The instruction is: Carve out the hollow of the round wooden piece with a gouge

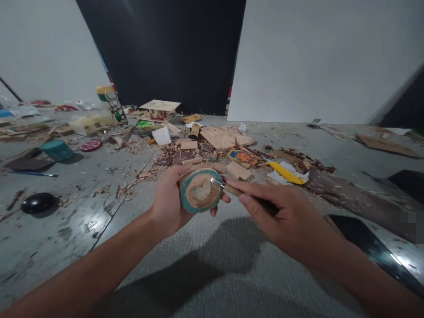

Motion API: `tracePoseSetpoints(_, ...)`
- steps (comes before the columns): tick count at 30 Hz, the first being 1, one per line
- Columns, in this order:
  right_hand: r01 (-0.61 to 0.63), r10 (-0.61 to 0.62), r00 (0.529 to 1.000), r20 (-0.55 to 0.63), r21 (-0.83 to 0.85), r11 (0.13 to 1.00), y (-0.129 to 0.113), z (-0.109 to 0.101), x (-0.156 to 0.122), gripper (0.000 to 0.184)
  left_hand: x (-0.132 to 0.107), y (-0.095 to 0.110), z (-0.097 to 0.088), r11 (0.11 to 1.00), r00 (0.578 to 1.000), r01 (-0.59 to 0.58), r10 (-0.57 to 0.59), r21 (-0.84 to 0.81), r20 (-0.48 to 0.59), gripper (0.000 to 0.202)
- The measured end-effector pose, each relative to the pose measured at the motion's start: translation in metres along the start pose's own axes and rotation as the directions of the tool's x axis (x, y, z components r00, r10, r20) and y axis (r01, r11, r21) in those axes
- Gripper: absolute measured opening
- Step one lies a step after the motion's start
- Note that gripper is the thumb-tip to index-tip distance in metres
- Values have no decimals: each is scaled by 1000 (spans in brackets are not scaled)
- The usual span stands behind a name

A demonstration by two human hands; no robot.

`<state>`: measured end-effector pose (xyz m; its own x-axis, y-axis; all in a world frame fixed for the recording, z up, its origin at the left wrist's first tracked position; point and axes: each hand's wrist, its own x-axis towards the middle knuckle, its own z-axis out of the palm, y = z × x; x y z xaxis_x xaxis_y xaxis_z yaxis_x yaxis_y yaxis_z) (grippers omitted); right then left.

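My left hand point(167, 198) is wrapped round a round wooden block point(200, 191) with a teal painted rim and a bare, carved face turned toward me. A small carving knife point(228, 187) with a wooden handle sits in my right hand point(281, 212), gripped like a pencil. Its short metal blade touches the right edge of the block's face. Both hands hover above the grey floor, just in front of a heap of wood shavings.
Wood chips, flat wooden boards point(225, 138) and offcuts litter the floor ahead. A yellow tool point(286, 173) lies right of centre. At left are a teal tub point(57, 150), a black rounded object point(38, 203), a red lid point(90, 145) and a can point(112, 104). A dark bark slab point(351, 196) lies right.
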<state>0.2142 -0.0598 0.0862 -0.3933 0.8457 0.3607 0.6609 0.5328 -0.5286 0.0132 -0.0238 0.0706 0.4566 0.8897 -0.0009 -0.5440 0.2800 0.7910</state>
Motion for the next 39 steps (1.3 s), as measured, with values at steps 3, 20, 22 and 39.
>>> tracePoseSetpoints(3, 27, -27, 999, -18, -19, 999, -1, -1, 0, 37, -1, 1, -3, 999, 999, 36, -36, -4, 28, 51)
tracePoseSetpoints(20, 96, -102, 990, -97, -59, 994, -1, 3, -1, 30, -2, 1, -9, 981, 960, 195, -192, 10, 204, 52)
tracePoseSetpoints(22, 120, -128, 986, -109, -82, 989, 0, 3, -1, 30, -2, 1, -8, 976, 956, 214, -215, 23, 201, 53)
tracePoseSetpoints(39, 140, -140, 990, -7, 23, 990, 5, 3, -1, 32, -4, 5, -7, 923, 910, 342, -372, 179, 183, 55)
